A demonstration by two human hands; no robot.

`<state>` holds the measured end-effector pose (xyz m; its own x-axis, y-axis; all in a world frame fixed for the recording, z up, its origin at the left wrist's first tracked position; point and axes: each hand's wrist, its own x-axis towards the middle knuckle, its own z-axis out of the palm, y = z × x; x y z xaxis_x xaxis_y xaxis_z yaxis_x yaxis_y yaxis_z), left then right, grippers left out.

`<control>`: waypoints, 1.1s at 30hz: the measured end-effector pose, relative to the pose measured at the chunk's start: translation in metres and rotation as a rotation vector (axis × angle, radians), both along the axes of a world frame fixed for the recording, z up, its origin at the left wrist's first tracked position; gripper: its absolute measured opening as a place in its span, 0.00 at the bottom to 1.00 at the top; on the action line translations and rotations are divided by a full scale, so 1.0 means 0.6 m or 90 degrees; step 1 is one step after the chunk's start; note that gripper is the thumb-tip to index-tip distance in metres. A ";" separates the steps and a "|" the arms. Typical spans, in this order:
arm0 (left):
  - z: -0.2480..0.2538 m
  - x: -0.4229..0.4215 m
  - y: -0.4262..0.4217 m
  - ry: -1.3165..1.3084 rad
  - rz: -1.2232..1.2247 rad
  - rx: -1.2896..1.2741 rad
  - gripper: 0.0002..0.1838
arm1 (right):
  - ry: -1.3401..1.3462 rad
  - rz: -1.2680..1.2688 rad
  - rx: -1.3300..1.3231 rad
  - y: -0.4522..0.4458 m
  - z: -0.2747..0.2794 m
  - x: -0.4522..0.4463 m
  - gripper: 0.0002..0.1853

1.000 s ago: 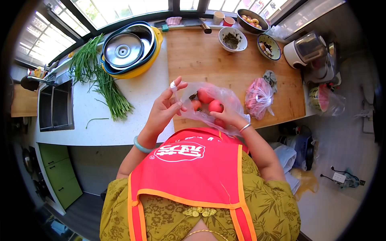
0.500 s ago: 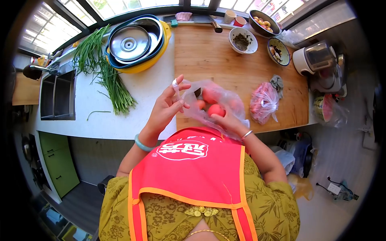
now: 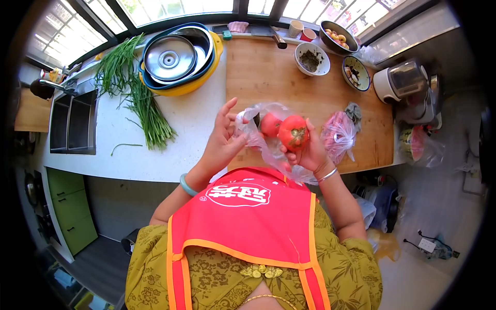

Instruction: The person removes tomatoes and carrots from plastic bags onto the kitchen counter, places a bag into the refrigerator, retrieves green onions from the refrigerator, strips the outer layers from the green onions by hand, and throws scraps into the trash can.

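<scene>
While facing the wooden board (image 3: 258, 77), handling a clear plastic bag (image 3: 257, 140)

Touching its rim with left hand (image 3: 222, 143), fingers loosely curled; cannot tell whether gripping. With right hand (image 3: 313, 151), clasping a red tomato (image 3: 293, 133) over the bag.

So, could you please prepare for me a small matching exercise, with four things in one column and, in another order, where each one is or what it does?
1. right hand
2. green stalks
3. left hand
4. metal lid

A. at the top of the basin stack
B. touches the edge of the plastic bag
C. holds a tomato
D. lying on the white counter

Pairs: 1-C, 2-D, 3-B, 4-A
</scene>
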<state>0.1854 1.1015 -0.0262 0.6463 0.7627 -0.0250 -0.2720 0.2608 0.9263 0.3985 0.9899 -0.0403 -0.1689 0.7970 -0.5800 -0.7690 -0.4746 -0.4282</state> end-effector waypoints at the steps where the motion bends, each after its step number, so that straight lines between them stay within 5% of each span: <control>1: -0.006 -0.002 -0.001 -0.003 0.004 0.003 0.33 | 0.019 0.016 0.030 0.002 0.005 -0.009 0.35; 4: -0.010 -0.004 0.000 0.164 -0.166 0.308 0.42 | 0.066 0.054 0.092 0.006 0.000 -0.029 0.34; 11: -0.044 0.025 -0.036 0.203 -0.103 0.333 0.48 | -0.078 0.086 0.110 0.016 0.022 -0.080 0.32; 15: -0.058 0.026 -0.041 0.165 -0.066 0.170 0.45 | -0.167 0.074 0.077 0.022 -0.037 -0.044 0.27; 18: -0.055 0.012 -0.015 0.085 -0.023 0.009 0.41 | -1.084 0.282 0.208 0.021 -0.100 -0.006 0.22; 21: -0.048 -0.010 0.020 0.039 -0.016 -0.092 0.37 | -1.185 0.251 0.343 0.037 -0.142 -0.016 0.30; 24: -0.045 -0.013 0.024 0.015 0.003 -0.088 0.36 | -0.975 0.377 0.109 0.059 -0.119 -0.030 0.34; 29: -0.049 -0.022 0.017 0.012 -0.006 -0.099 0.36 | -1.055 0.426 0.156 0.080 -0.195 0.003 0.38; 31: -0.050 -0.023 0.015 0.016 -0.015 -0.095 0.36 | -1.083 0.388 0.213 0.079 -0.143 0.003 0.38; 33: -0.052 -0.026 0.017 0.013 -0.019 -0.097 0.36 | -0.770 0.284 0.094 0.066 -0.035 0.000 0.28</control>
<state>0.1695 1.1117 -0.0573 0.6667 0.7296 -0.1523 -0.2441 0.4067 0.8803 0.3984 1.0295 -0.0611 0.1308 0.8771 -0.4622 0.3508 -0.4770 -0.8059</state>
